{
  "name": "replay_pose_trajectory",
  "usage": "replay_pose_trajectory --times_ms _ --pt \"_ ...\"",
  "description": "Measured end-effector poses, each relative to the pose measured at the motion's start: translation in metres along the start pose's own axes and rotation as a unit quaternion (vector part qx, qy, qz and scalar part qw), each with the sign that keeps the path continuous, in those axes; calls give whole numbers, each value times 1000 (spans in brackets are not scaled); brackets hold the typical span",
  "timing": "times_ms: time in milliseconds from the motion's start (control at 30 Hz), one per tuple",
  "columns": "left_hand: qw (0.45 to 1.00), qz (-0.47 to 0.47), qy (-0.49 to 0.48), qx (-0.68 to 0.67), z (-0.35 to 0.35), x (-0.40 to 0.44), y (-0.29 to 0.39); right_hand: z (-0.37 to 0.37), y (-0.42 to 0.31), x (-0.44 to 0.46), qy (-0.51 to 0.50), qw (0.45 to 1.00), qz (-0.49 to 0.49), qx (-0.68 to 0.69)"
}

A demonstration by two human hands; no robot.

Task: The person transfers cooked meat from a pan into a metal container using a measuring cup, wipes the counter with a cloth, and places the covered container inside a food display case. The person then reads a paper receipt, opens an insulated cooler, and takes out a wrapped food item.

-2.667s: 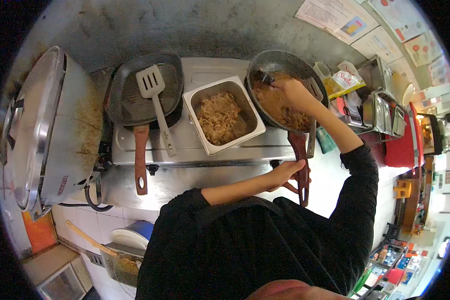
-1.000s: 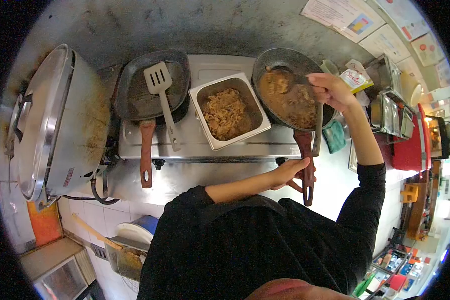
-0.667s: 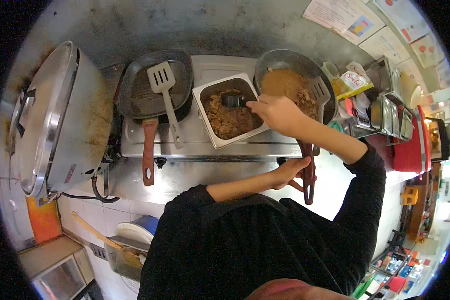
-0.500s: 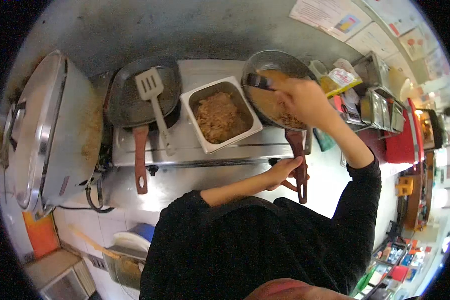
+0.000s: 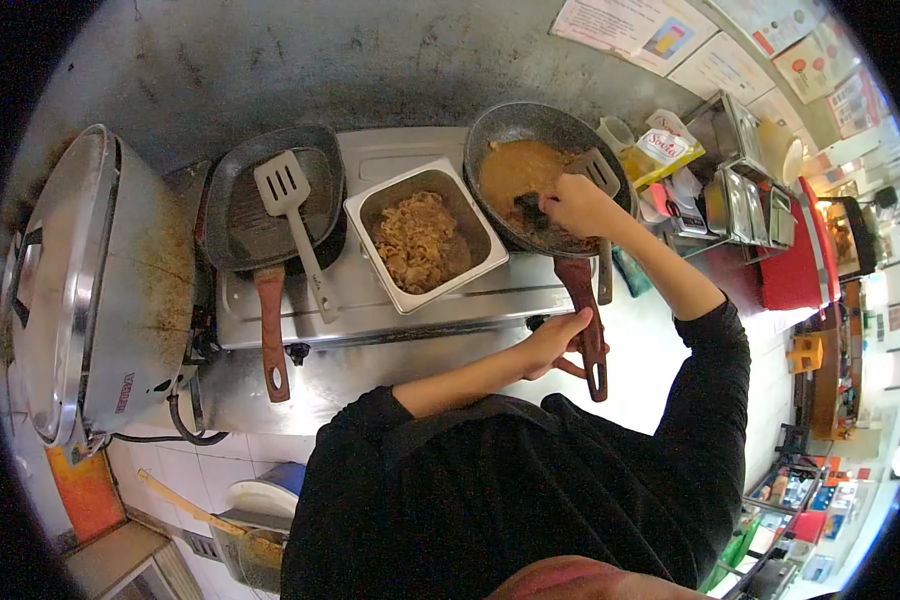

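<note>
Since half a second ago, in the head view, the right hand (image 5: 583, 209) and the black spoon (image 5: 530, 211) it holds have moved from the far left part of the round pan (image 5: 487, 128) towards its near side. The left hand (image 5: 553, 345) has kept its place on the pan's brown handle (image 5: 576, 284).

The right hand is closed around the spoon, whose dark head is down in the pan, at the near edge of the brown sauce (image 5: 518, 168). The left hand is wrapped around the handle, thumb on top. The pan sits at the right end of the stove (image 5: 400, 148); a slotted spatula (image 5: 598, 172) rests inside it, partly behind the right hand and forearm.

Just left of the pan stands a metal tub (image 5: 478, 210) with cooked shredded meat (image 5: 417, 240) in it. Further left is a square pan (image 5: 226, 205), with another slotted spatula (image 5: 288, 188) lying across it. A big lidded pot (image 5: 148, 285) stands at the far left. Right of the round pan are a yellow and white packet (image 5: 660, 152) and a green cloth (image 5: 631, 274).
</note>
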State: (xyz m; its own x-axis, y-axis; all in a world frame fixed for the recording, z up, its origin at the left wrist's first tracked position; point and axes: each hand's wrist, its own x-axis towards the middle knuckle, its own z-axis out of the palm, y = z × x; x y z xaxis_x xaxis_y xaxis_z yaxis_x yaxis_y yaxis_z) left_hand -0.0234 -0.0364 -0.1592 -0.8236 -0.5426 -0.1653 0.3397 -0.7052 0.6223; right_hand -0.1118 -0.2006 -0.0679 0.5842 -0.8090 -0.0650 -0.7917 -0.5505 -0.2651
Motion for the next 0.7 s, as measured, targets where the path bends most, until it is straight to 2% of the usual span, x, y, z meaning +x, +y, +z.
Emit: replay_pose_trajectory --times_ms 100,200,300,400,600,700 --pt "1000 2 -3 -7 0 1 -1 -3 6 3 49 997 45 -51" --pt "1000 4 -3 -10 -2 1 -2 -12 1 0 48 985 62 -151" --pt "1000 2 1 -9 -1 0 -1 13 32 7 27 969 63 -238" --pt "1000 6 -3 -15 -1 2 -1 18 25 0 -53 986 13 -159" --pt "1000 18 -1 -14 0 1 -2 -2 6 -13 -93 986 -135 -22" --pt "1000 25 -2 -15 0 1 -3 -16 2 -20 -154 979 -124 49"
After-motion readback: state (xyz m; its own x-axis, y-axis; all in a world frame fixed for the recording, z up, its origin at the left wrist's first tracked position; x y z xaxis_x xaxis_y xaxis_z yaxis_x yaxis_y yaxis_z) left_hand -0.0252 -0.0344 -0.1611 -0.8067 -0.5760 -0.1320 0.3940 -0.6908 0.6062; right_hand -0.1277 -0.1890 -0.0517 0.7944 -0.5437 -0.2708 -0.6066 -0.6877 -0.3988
